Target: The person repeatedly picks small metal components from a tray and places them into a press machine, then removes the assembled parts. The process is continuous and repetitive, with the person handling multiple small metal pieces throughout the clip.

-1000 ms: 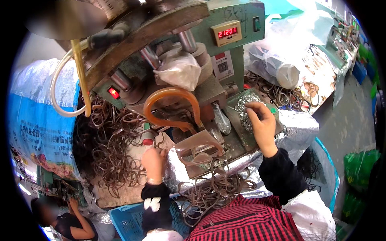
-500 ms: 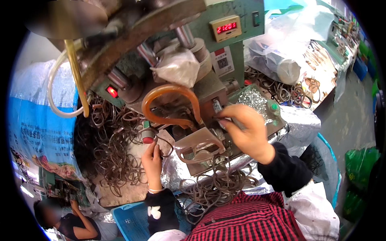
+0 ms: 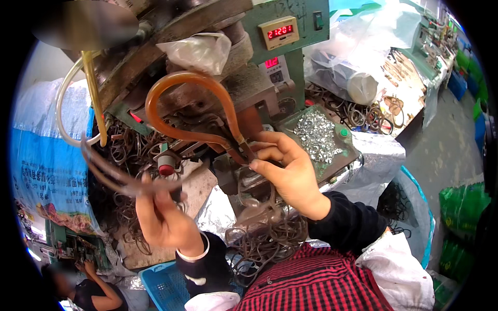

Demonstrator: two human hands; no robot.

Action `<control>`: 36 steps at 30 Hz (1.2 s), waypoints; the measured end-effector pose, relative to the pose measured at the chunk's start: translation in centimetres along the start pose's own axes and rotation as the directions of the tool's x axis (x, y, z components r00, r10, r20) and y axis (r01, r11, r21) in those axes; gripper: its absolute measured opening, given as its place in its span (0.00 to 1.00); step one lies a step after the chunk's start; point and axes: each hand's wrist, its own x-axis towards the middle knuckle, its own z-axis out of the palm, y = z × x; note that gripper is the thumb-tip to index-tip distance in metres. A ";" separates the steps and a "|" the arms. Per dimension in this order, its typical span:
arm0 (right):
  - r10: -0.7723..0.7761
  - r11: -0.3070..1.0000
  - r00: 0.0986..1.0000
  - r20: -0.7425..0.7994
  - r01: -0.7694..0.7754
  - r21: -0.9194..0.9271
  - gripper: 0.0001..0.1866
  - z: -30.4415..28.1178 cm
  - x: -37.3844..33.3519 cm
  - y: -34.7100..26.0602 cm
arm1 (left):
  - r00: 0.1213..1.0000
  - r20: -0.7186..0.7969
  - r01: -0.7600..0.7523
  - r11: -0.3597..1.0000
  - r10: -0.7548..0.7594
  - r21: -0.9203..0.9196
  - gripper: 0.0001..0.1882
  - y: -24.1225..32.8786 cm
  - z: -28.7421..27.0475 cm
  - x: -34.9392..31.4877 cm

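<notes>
In my left hand (image 3: 168, 223) is a thin brown strap (image 3: 111, 173), smeared by motion, pinched between thumb and fingers and trailing up to the left. My right hand (image 3: 290, 173) is closed, its thumb and fingertips beside the dark ends of an orange tube bent into a loop (image 3: 189, 78). What those fingertips hold, if anything, is hidden. Around them stands a green and rusty press (image 3: 244, 78), with the loop lying in front of its working area. A red push button (image 3: 166, 165) sits above my left hand.
Tangled brown straps (image 3: 270, 238) heap before me, with more left of the press. Small shiny metal pieces (image 3: 314, 132) fill a tray at right, beside a green button (image 3: 344, 132). A blue basket (image 3: 161, 285) stands below left; another person (image 3: 98, 287) sits beyond it.
My left hand has moved left with the brown strap raised. My right hand has shifted left and down to the loop's ends. The loop now appears farther left and higher; the whole view has shifted.
</notes>
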 end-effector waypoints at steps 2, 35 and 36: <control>0.011 1.000 0.999 -0.045 -0.011 0.009 0.24 0.4 -0.2 -0.6 | 0.998 -0.052 0.031 0.997 -0.027 0.070 0.15 -0.3 1.4 0.2; -0.136 0.817 0.904 0.405 0.333 -0.471 0.21 -3.6 0.3 -1.9 | 0.909 0.348 -0.295 0.944 0.230 0.146 0.15 -0.5 -0.4 -4.4; -0.162 0.697 0.930 0.330 0.345 -0.629 0.19 -4.8 0.8 -1.8 | 0.868 0.423 -0.340 0.932 0.259 0.126 0.13 0.2 0.3 -4.4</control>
